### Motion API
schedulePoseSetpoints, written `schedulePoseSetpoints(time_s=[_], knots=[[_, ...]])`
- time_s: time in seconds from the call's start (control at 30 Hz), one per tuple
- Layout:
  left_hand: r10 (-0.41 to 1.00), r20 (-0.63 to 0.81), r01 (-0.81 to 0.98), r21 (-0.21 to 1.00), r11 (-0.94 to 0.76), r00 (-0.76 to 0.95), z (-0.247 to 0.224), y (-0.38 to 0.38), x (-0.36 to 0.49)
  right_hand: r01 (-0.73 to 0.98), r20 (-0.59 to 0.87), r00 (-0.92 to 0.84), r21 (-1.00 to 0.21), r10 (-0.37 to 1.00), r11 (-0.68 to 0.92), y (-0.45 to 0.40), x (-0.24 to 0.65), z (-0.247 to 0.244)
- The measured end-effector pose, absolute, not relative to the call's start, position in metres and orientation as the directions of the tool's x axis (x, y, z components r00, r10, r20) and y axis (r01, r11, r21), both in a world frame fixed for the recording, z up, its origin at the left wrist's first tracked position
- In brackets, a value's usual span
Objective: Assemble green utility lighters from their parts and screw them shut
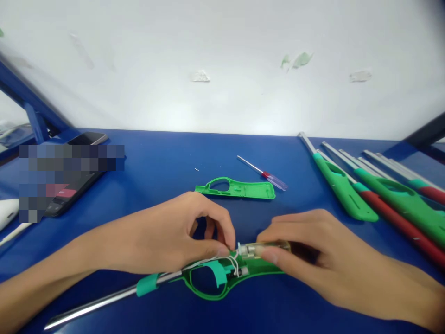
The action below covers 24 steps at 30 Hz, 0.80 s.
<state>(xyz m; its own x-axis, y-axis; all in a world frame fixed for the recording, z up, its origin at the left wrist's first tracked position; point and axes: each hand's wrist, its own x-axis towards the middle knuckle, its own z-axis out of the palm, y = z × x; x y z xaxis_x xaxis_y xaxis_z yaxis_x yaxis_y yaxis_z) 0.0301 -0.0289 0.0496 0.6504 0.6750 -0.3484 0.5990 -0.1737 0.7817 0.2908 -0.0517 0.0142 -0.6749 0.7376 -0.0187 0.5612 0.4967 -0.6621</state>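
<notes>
An opened gas lighter lies in front of me, its green half shell (pixel 213 297) showing a teal trigger (pixel 217 273), white wires (pixel 237 268) and a long metal tube (pixel 104 300) toward the lower left. My right hand (pixel 323 260) pinches a clear fuel tank (pixel 273 247) between thumb and fingers, just above the shell's right part. My left hand (pixel 187 236) is closed at the shell's upper edge, near the wires and the tank's valve end. Whatever its fingertips hold is hidden. Beyond my hands rests the other green half shell (pixel 257 190), inner side up.
A screwdriver (pixel 266 175) with a clear and red handle lies behind the loose shell, and a tiny metal piece (pixel 196 169) is left of it. Several green and red lighters (pixel 344 185) line the right side. Phones (pixel 86 138) lie at left; a white wall stands behind.
</notes>
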Motion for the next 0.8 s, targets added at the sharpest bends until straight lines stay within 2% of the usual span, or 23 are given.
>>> schedulePoseSetpoints(time_s=[0.2,0.43,0.8], knots=[[0.662,-0.286,0.524,0.830,-0.190,0.693,0.041,-0.024,0.029,0.619,-0.077,-0.642,-0.639,0.762,0.457,-0.051,0.291,0.015],[0.738,-0.243,0.566,0.794,-0.221,0.630,0.039,-0.026,0.031,0.657,-0.156,-0.584,-0.667,0.796,0.352,-0.052,0.291,0.015],[0.761,-0.270,0.612,0.765,-0.203,0.590,0.041,-0.034,0.036,0.626,-0.044,-0.543,-0.686,0.839,0.370,-0.050,0.294,0.014]])
